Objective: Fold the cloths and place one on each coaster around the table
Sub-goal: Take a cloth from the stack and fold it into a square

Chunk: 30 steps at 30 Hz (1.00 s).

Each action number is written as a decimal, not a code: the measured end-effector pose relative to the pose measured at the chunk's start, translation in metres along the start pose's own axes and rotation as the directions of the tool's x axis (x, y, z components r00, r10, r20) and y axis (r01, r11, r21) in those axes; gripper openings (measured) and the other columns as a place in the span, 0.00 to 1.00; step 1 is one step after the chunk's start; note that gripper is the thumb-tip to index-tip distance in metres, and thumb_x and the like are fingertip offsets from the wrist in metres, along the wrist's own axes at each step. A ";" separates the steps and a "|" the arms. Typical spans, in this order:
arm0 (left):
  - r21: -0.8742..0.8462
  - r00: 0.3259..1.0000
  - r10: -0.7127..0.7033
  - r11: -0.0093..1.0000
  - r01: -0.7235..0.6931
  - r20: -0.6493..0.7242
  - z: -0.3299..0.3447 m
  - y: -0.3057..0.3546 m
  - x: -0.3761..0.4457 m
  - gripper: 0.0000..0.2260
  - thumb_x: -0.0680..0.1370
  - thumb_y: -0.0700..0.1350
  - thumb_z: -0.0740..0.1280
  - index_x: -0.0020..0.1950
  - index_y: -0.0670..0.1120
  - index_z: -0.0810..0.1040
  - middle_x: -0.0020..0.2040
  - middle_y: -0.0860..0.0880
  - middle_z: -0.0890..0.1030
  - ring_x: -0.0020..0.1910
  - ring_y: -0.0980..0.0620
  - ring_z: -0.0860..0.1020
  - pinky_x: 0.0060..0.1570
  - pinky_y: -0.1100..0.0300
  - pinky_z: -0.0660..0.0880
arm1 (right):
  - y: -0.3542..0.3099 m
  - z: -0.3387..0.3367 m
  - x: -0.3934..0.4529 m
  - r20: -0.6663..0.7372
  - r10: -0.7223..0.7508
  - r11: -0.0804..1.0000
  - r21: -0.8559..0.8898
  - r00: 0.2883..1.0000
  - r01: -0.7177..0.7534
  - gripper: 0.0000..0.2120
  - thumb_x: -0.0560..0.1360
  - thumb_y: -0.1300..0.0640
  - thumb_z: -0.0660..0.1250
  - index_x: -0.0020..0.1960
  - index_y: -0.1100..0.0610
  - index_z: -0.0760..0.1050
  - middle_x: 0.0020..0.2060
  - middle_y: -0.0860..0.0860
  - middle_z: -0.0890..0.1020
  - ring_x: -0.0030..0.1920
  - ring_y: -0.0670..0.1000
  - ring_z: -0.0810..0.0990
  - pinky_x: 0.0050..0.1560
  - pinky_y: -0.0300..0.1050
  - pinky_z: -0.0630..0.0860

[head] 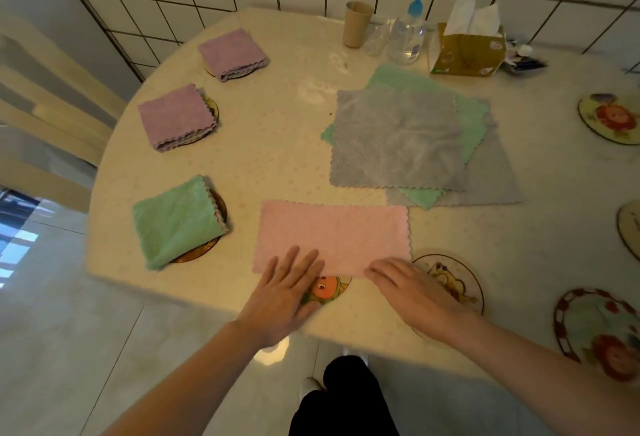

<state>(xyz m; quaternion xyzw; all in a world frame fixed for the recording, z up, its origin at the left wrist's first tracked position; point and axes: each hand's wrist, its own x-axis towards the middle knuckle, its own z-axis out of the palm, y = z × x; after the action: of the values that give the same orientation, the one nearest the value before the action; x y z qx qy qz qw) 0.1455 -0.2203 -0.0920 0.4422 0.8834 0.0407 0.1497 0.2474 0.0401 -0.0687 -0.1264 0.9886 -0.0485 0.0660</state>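
I have the pink cloth (332,236) lying at the desk's (277,144) near edge, folded once into a long rectangle, its scalloped hem showing along the right end. My left hand (287,291) lies flat with fingers spread on its near left corner, and my right hand (412,288) lies flat, fingers straight, at its near right corner, pinning the soft fleecy fabric so the fold keeps its line. The cloth half covers a round picture coaster (329,291), which I judge is where it will go. Along the left edge, two purple cloths (175,116) and a green cloth (176,219) sit folded square on their coasters. The unfolded pile (415,144), grey over green, waits mid-desk within reach.
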 end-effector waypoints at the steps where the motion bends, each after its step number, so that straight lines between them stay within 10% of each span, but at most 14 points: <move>1: 0.004 0.999 -0.030 1.000 0.030 0.015 0.000 -0.007 -0.007 0.30 0.79 0.65 0.43 0.78 0.55 0.43 0.78 0.56 0.42 0.76 0.47 0.39 0.73 0.50 0.38 | 0.004 0.002 -0.006 -0.001 0.026 1.000 -0.014 1.000 -0.026 0.38 0.55 0.69 0.74 0.64 0.55 0.72 0.60 0.50 0.76 0.61 0.49 0.69 0.55 0.46 0.78; 7: 0.018 0.969 -0.213 0.977 0.212 0.123 -0.007 -0.044 -0.047 0.35 0.72 0.70 0.33 0.75 0.56 0.32 0.75 0.58 0.32 0.74 0.50 0.32 0.73 0.52 0.37 | 0.011 -0.013 -0.030 0.092 0.085 0.995 -0.058 0.992 -0.079 0.37 0.55 0.67 0.76 0.63 0.55 0.75 0.60 0.50 0.77 0.61 0.50 0.74 0.52 0.41 0.76; 11: 0.039 0.942 -0.293 0.956 0.291 0.161 -0.013 -0.035 -0.049 0.37 0.70 0.69 0.31 0.75 0.53 0.33 0.75 0.55 0.33 0.74 0.48 0.32 0.71 0.52 0.37 | 0.012 -0.017 -0.017 0.146 0.093 0.993 -0.079 0.985 -0.083 0.21 0.75 0.61 0.64 0.66 0.53 0.66 0.64 0.49 0.71 0.63 0.52 0.70 0.57 0.47 0.71; 15: 0.110 0.908 -0.389 0.920 0.375 0.159 -0.025 -0.016 -0.037 0.31 0.79 0.61 0.42 0.78 0.48 0.42 0.78 0.51 0.42 0.76 0.46 0.37 0.74 0.48 0.41 | 0.014 -0.015 0.005 0.133 0.060 0.987 -0.154 0.989 -0.039 0.16 0.62 0.59 0.76 0.46 0.56 0.74 0.42 0.51 0.77 0.40 0.52 0.75 0.32 0.42 0.65; 22: -0.012 0.941 -0.337 0.942 0.336 -0.023 -0.023 0.060 0.013 0.22 0.78 0.49 0.60 0.72 0.47 0.66 0.72 0.47 0.68 0.74 0.44 0.62 0.69 0.50 0.64 | 0.023 -0.027 0.021 0.139 -0.051 0.985 -0.153 0.989 0.073 0.21 0.53 0.66 0.74 0.44 0.56 0.75 0.38 0.51 0.77 0.37 0.54 0.75 0.37 0.48 0.70; 30: -0.171 0.917 -0.387 0.914 0.367 -0.101 -0.014 0.124 0.063 0.22 0.75 0.55 0.59 0.67 0.49 0.75 0.65 0.50 0.77 0.64 0.45 0.75 0.59 0.50 0.75 | 0.052 -0.047 0.014 -0.049 -0.457 0.889 0.008 0.888 0.457 0.15 0.68 0.65 0.64 0.53 0.55 0.71 0.42 0.51 0.77 0.40 0.51 0.75 0.41 0.44 0.76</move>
<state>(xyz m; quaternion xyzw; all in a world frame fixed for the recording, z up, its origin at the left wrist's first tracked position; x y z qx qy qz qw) 0.2008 -0.0943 -0.0676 0.2473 0.9546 0.1061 0.1282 0.2141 0.0906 -0.0304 -0.3535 0.9319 -0.0752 0.0315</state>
